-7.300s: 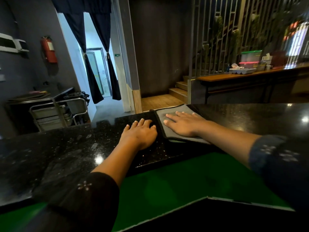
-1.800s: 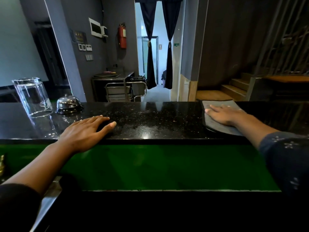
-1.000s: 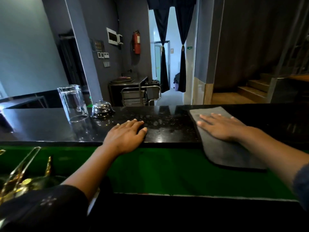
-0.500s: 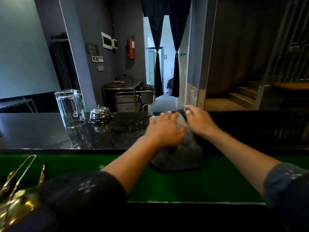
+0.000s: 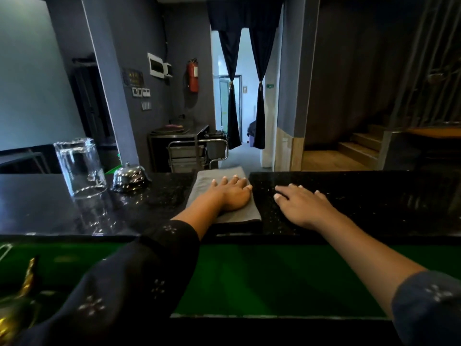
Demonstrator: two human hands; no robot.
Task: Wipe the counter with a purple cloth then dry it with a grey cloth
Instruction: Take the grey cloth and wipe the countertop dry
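A folded grey cloth (image 5: pixel 207 182) lies flat on the black speckled counter (image 5: pixel 374 203), near its middle. My left hand (image 5: pixel 230 194) presses palm-down on the cloth, fingers spread and pointing away from me. My right hand (image 5: pixel 303 204) rests flat on the bare counter just right of the cloth, fingers apart, holding nothing. No purple cloth is in view.
An upturned clear glass (image 5: pixel 78 166) and a chrome service bell (image 5: pixel 129 177) stand on the counter to the left of the cloth. A green ledge (image 5: pixel 262 275) runs below the counter's near edge. A brass object (image 5: pixel 17 308) sits at the lower left.
The cloth passed from under my right hand to under my left hand and shifted left along the counter. My right hand now lies flat on bare stone beside it.
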